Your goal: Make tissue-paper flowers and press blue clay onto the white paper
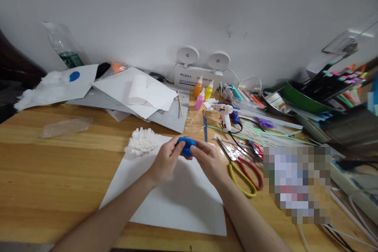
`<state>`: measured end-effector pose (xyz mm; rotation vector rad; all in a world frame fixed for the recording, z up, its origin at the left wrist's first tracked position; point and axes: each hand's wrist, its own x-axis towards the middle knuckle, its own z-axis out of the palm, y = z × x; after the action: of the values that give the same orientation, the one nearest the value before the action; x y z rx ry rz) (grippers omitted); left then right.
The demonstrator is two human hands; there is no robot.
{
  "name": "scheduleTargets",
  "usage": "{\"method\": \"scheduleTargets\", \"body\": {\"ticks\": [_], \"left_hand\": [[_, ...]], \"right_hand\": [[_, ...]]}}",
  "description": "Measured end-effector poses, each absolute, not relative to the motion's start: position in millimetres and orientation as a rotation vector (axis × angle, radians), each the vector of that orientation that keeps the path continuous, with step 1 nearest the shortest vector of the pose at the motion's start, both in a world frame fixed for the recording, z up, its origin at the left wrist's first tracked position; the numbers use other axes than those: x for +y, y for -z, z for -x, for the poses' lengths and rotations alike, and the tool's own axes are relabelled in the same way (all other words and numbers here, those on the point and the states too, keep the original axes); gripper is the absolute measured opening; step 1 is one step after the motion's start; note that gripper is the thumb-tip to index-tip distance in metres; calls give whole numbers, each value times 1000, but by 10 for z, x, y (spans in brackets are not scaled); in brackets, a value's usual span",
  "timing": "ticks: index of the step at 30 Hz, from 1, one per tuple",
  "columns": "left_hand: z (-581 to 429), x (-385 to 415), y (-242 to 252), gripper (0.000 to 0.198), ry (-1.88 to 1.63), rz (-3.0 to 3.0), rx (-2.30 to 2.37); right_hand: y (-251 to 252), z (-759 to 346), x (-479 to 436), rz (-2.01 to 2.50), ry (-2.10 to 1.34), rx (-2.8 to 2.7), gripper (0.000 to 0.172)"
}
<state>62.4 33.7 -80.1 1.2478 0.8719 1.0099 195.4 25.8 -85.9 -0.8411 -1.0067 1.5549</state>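
Note:
Between my two hands is a soft-looking blue lump (pixel 188 146), probably modelling clay. My left hand (pixel 167 157) grips its left side, thumb on the near face. On the other side, my right hand (pixel 210 161) pinches it with thumb and fingers. Both hands hover over a white sheet of paper (pixel 177 208) on the wooden table. A heap of small white pieces (pixel 142 141) lies at the sheet's far left corner, close to my left hand. Scissors with one yellow and one red handle (pixel 243 177) rest right of my right hand.
A white glue gun (pixel 226 117) with its cable, paint brushes (pixel 205 126) and small paint bottles (pixel 200 99) stand or lie behind my hands. Stacked paper (pixel 118 88) covers a grey cutting mat (pixel 168 120). A bottle (pixel 63 47) leans at the far left; a power strip (pixel 354 183) is at right.

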Motion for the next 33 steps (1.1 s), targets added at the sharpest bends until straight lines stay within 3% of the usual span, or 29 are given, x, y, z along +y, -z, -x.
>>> {"method": "scheduleTargets", "body": {"ticks": [7,20,24,27,30,33], "left_hand": [[-579,361,808,35,-975,-1265,888],[-639,222,818,44,-884,-1235,779],[-679,239,879,37,-927,-1190,857],[-672,279,842,32,-958,-1073,794],[-635,321,763,31,-971,-950,732],[-599,350,729,27,-975,-874,725]], "right_hand": [[919,-1941,273,816,-1582,-952,19],[897,-1929,187,1248,-889,-1364,19],[875,-1930,167,1324,-700,-1481,24],[857,-1981,182,1237,-840,-1503,23],[833,-2066,210,1051,-1101,-1512,31],[825,-2132,229,955,-1153,-1604,42]]}}
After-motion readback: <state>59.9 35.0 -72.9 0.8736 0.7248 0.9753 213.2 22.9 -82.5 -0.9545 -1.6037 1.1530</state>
